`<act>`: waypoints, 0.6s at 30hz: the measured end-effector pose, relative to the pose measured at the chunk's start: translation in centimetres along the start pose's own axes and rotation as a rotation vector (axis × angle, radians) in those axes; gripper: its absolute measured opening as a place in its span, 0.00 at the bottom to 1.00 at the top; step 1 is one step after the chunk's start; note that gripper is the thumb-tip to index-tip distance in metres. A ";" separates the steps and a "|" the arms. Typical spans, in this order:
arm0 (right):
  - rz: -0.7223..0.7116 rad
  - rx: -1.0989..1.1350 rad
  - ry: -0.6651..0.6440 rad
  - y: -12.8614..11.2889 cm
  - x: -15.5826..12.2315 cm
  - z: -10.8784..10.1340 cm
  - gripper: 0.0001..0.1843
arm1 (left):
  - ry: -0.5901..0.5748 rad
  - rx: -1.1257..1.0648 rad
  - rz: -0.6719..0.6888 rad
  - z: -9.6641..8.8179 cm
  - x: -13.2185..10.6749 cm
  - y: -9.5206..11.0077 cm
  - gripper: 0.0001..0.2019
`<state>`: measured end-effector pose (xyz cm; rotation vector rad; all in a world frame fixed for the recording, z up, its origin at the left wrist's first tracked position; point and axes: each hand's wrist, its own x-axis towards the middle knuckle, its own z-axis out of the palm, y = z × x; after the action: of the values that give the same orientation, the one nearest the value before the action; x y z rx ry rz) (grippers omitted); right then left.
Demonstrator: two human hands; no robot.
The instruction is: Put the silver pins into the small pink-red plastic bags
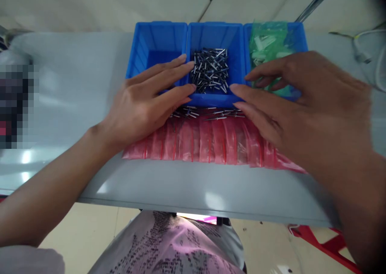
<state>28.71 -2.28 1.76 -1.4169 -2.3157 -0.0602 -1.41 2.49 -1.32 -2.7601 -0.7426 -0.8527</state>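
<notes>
My left hand (140,105) reaches across the front of the left blue bin (161,34), fingers extended and apart. Its fingertips lie at the near left side of the middle blue bin (214,101), which holds a heap of blind rivets (209,71). My right hand (304,105) is over the right blue bin (297,36), fingers spread and bent, with two fingertips by the middle bin's right front corner. I see nothing in either hand. Below the bins lies an overlapping row of pink zip bags (208,141), with loose rivets (223,114) along their upper ends.
A green plastic bag (268,34) with pale pieces inside sits in the right bin. The grey table (181,181) has its front edge close to my lap. A white cable (362,50) lies at the right; a blurred dark object (13,101) is at the far left.
</notes>
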 end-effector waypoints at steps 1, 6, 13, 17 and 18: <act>0.057 0.069 -0.004 0.1 0.2 0.1 0.09 | 0.009 -0.011 -0.007 0.0 0.0 0.1 0.17; 0.096 0.315 0.074 0.3 0.7 1.1 0.04 | -0.011 -0.009 -0.013 -0.2 0.0 0.1 0.17; -0.008 0.139 0.130 -0.4 -0.7 0.3 0.11 | -0.028 -0.073 -0.062 -0.2 0.2 0.0 0.13; -0.268 -0.154 0.037 -1.0 -2.1 -0.1 0.13 | -0.004 -0.040 -0.031 -0.1 0.2 0.0 0.16; -0.349 -0.262 0.008 -1.1 -2.3 -0.1 0.15 | 0.007 -0.015 -0.009 -0.1 0.2 -0.1 0.17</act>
<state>28.71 -4.72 1.16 -1.1015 -2.5957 -0.4862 -1.31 2.62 -1.13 -2.7676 -0.7502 -0.8736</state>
